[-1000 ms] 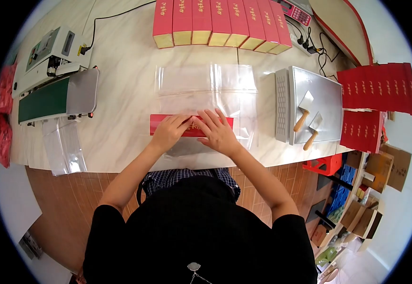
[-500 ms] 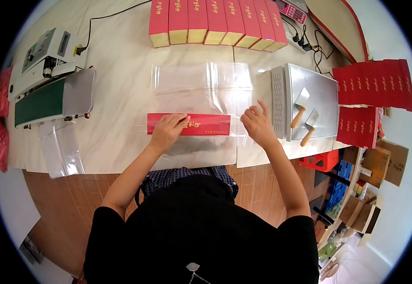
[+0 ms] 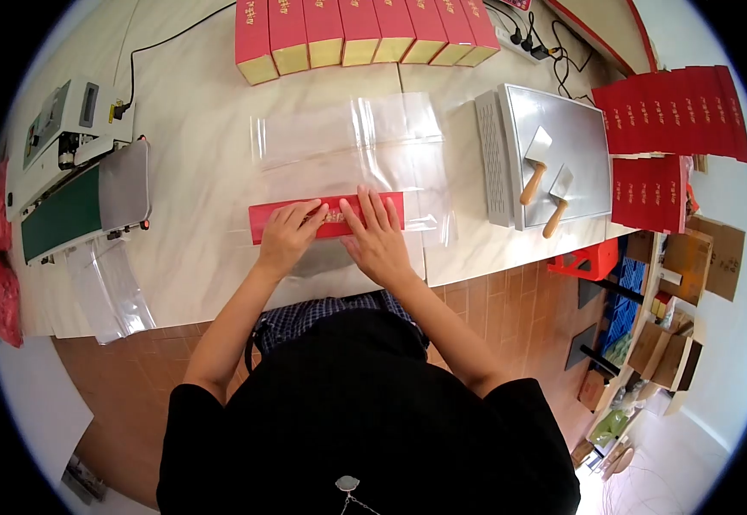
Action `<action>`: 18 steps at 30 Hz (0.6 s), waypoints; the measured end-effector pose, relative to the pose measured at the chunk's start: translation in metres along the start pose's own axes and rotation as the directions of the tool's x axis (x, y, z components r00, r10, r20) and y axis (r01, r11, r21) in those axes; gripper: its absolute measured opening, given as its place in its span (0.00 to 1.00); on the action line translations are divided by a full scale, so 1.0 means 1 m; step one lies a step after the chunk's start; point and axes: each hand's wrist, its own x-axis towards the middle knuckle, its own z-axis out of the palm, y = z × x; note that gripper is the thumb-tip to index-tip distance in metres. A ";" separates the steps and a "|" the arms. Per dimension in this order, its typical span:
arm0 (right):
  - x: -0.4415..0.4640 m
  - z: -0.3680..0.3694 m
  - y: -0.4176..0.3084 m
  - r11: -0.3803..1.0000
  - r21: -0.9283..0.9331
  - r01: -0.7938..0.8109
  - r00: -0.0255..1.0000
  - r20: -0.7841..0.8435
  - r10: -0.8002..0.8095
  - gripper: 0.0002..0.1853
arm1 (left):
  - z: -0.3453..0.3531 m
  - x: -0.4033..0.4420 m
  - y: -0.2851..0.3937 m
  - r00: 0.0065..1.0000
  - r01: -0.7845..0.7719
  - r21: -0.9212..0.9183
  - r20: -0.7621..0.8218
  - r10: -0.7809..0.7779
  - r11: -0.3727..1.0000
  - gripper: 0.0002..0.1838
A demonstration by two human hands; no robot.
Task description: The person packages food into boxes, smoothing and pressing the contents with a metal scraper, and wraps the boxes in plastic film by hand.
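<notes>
A long red box with gold lettering lies on the table, in or on clear plastic film. My left hand rests on the left half of the box, fingers stretched over its top and the thumb apart. Just to the right, my right hand lies flat on the box with its fingers spread, partly covering the lettering. Beyond the box, clear plastic sheets are laid on the table, and loose film sticks out past the right end of the box.
A row of red boxes stands at the back. On the right, a metal-topped unit carries two wooden-handled spatulas, beside red box stacks. At left is a machine with a green belt; plastic bags hang over the edge.
My right hand has moved left from the film beyond the box's right end onto the box. My left hand stays on the box. The camera view has shifted slightly.
</notes>
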 end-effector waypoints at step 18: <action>-0.002 0.018 0.006 0.994 -0.108 0.010 0.999 0.046 -0.005 0.43 | -0.069 -0.058 -0.082 0.231 0.682 -0.666 0.588 -0.775 -0.301 0.26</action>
